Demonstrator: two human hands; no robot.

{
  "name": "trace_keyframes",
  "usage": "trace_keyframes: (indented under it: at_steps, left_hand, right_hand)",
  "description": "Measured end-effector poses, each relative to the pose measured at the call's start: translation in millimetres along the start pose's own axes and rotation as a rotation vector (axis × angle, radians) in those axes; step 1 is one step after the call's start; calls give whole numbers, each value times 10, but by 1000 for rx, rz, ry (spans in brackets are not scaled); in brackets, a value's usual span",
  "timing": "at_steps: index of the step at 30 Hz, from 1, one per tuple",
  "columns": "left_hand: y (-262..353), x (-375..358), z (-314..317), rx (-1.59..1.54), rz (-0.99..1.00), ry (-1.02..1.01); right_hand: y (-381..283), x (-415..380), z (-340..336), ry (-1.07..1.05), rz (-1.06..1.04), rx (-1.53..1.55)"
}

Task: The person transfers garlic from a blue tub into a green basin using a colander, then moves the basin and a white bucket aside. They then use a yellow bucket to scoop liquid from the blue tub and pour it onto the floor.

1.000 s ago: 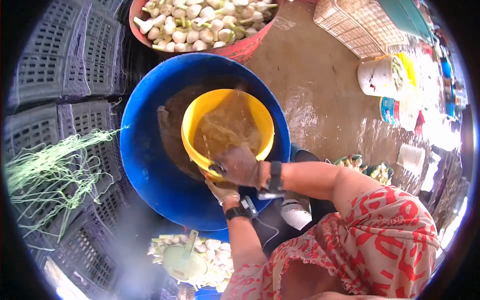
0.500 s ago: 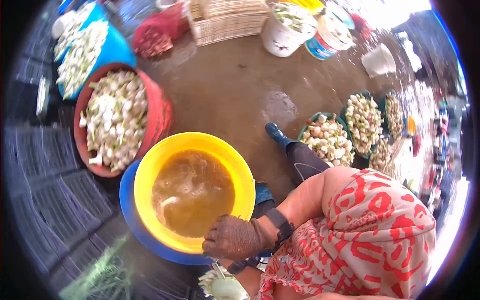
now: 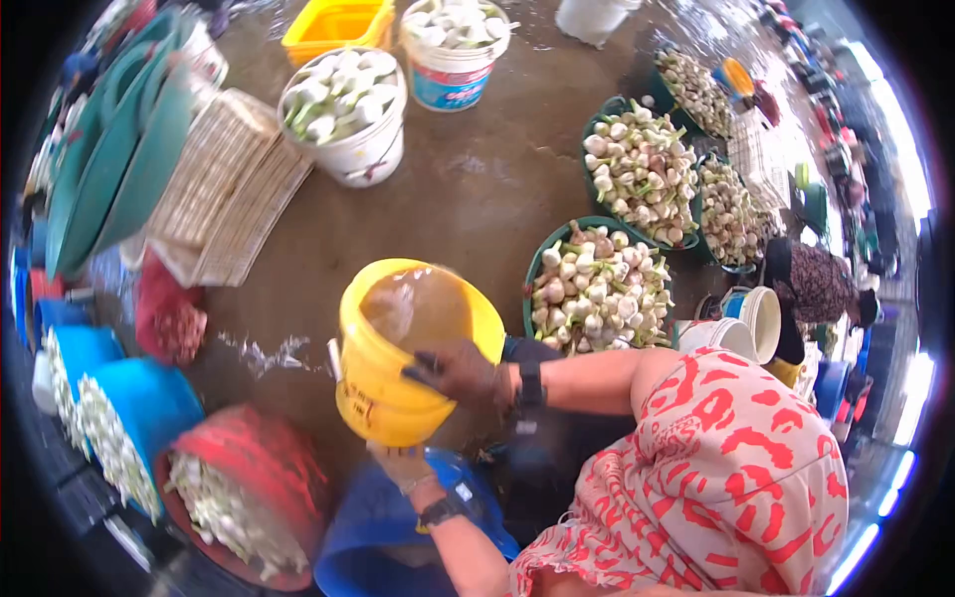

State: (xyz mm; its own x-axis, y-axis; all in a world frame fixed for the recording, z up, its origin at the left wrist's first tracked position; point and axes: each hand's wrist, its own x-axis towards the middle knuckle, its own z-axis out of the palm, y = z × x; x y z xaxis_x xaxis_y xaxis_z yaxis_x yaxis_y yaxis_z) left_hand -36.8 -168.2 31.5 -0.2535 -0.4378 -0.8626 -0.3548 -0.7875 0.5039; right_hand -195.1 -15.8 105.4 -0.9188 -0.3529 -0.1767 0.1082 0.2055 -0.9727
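A yellow bucket (image 3: 393,393) with brownish water inside is raised and tilted above the floor. My right hand (image 3: 458,373), in a dark glove, grips its near rim. Below, my left hand (image 3: 400,461) looks bare and holds the bucket's bottom edge, its fingers partly hidden by the base. A blue tub (image 3: 363,527) stands beneath my left forearm, and the inside that shows looks dark. To its left, a red tub (image 3: 264,453) holds pale bulbs.
Green tubs of bulbs (image 3: 602,289) stand at the right. White buckets of bulbs (image 3: 363,164) and a yellow crate (image 3: 338,28) are at the top. Woven crates (image 3: 224,184) and blue tubs (image 3: 159,398) lie left. Another person (image 3: 811,279) is at the far right.
The yellow bucket has been lifted off the blue tub and tilted. My left hand has moved to its base, and the pale green object near that hand no longer shows. The view has turned.
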Motion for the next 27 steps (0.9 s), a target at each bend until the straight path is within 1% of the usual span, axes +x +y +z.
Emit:
trace_keyframes:
  at_steps: [1, 2, 3, 4, 5, 6, 7, 8, 9, 11, 12, 13, 14, 15, 16, 17, 19, 20, 21, 22, 23, 24, 25, 26, 27]
  left_hand:
    - [-101, 294, 220, 61, -26, -59]
    - [-189, 523, 555, 69, -51, -69]
    - [-286, 712, 831, 82, -56, -88]
    - [-355, 875, 1123, 128, -21, -182]
    - [-422, 1002, 1401, 170, 11, -273]
    - [-440, 1025, 1685, 185, 4, -283]
    - [-438, 953, 1995, 227, 83, -389]
    - [-381, 820, 2259, 265, 145, -474]
    - [-390, 787, 2466, 268, 129, -481]
    - [-431, 749, 2733, 366, 367, -673]
    - [-432, 757, 2775, 473, 390, -673]
    - [-434, 677, 2810, 474, 384, -673]
    - [-419, 487, 2826, 649, 646, -588]
    - [-336, 240, 2836, 821, 906, -486]
    - [-190, -65, 2839, 895, 963, -465]
    - [-113, -236, 2781, 890, 969, -461]
    - [35, -501, 2560, 975, 1206, -358]
    - [142, -639, 2398, 1049, 1195, -293]
    - [220, -709, 2197, 1040, 1200, -283]
    - [290, -768, 1951, 892, 1143, -232]
    - [354, -812, 1710, 742, 1085, -175]
    - [416, -848, 1427, 736, 1087, -146]
    - [481, -880, 1119, 598, 1043, -63]
    - [530, -925, 779, 458, 1001, 36]
    - [557, -1008, 359, 453, 1006, 122]
  right_hand:
    - [231, 215, -242, 78, 82, -152]
    - [523, 461, -498, 111, 244, -209]
    - [803, 670, -714, 222, 258, -226]
    - [1075, 894, -970, 280, 267, -290]
    - [1265, 1066, -1185, 387, 260, -262]
    - [1401, 1221, -1443, 371, 370, -268]
    - [1415, 1344, -1702, 405, 451, -313]
    - [1509, 1431, -1883, 511, 403, -297]
    - [1992, 1543, -2098, 556, 410, -308]
    - [2180, 1601, -2409, 665, 364, -58]
    - [2202, 1613, -2531, 672, 373, -61]
    - [2095, 1649, -2623, 681, 378, 183]
    - [2005, 1645, -2647, 683, 379, 431]
    - [1886, 1624, -2610, 678, 385, 432]
    - [1773, 1595, -2566, 664, 403, 555]
    - [1671, 1578, -2527, 647, 417, 675]
    - [2109, 1555, -2401, 537, 131, 393]
    - [1847, 1463, -2189, 466, 122, 356]
    - [1587, 1339, -1961, 431, 214, 485]
    - [1201, 1222, -1710, 404, 311, 612]
    - [907, 1091, -1489, 348, 335, 476]
    - [617, 940, -1220, 327, 379, 461]
    - [348, 798, -941, 295, 423, 444]
    - [127, 627, -645, 236, 429, 446]
    - [-76, 369, -299, 152, 391, 409]
